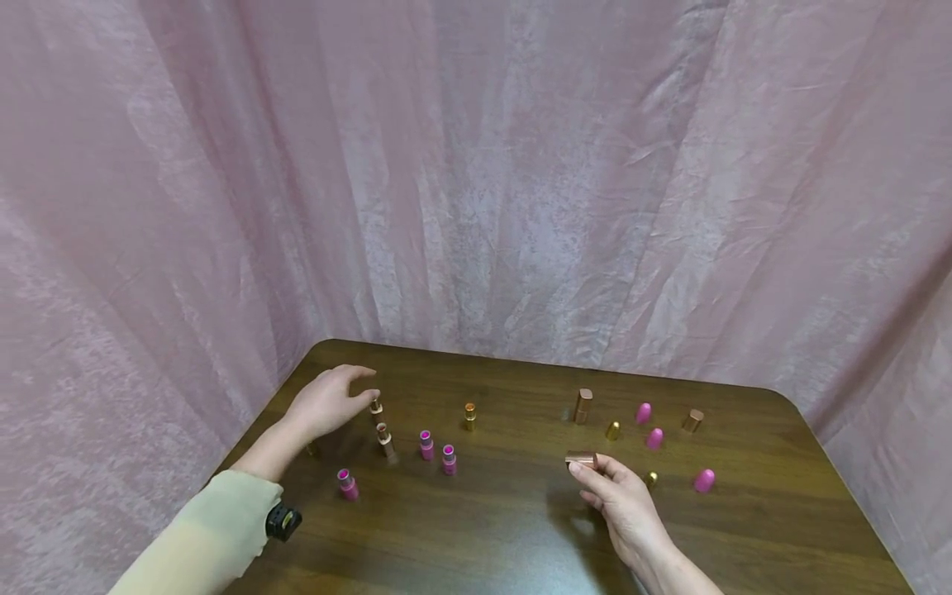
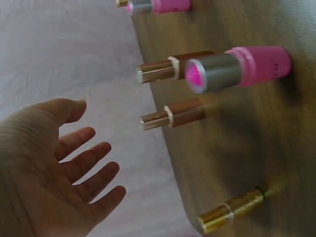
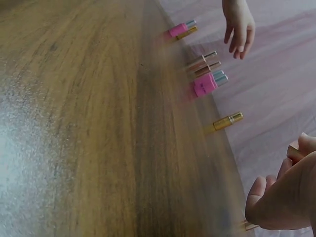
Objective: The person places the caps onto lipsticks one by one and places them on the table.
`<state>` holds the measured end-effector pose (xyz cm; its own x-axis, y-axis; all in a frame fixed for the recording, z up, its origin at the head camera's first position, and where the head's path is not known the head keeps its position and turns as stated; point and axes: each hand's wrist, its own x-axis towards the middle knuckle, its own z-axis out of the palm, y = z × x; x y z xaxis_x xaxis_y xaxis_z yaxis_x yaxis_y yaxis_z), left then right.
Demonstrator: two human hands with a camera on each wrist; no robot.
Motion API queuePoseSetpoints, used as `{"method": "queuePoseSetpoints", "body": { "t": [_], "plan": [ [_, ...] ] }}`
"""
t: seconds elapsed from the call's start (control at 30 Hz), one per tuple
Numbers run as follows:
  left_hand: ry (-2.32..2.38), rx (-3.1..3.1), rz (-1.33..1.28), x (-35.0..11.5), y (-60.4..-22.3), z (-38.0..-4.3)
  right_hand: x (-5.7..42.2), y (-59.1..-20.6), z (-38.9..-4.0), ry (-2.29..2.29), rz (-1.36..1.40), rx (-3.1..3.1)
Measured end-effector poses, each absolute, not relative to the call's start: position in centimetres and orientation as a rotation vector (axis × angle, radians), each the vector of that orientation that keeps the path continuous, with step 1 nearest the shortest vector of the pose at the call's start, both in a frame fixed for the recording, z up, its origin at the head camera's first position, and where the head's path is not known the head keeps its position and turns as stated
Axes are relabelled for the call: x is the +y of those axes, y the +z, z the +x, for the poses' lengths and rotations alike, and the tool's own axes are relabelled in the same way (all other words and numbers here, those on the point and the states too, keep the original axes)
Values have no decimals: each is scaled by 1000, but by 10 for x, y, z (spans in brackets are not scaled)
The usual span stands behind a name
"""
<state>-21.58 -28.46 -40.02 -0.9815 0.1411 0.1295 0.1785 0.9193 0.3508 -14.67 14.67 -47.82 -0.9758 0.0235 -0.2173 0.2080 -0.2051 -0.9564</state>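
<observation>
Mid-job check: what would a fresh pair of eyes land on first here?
Probably the right hand, pinching a copper-coloured cap over the right half of the brown table. Then the bright pink: three pink lipstick tubes standing at left, three pink caps at right. The left hand, fingers loose, is close to two brown tubes at far left.

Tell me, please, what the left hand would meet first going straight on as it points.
Probably the bronze tube nearest the left hand, though depth is unclear and the fingers might pass above it.
</observation>
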Motion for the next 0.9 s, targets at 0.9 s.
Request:
{"method": "queuePoseSetpoints", "body": {
  "t": [0.9],
  "plan": [
    [-861,-3095,12,-294,-454,-244,141,-486,-147,-2333,256,1834]
  ]
}}
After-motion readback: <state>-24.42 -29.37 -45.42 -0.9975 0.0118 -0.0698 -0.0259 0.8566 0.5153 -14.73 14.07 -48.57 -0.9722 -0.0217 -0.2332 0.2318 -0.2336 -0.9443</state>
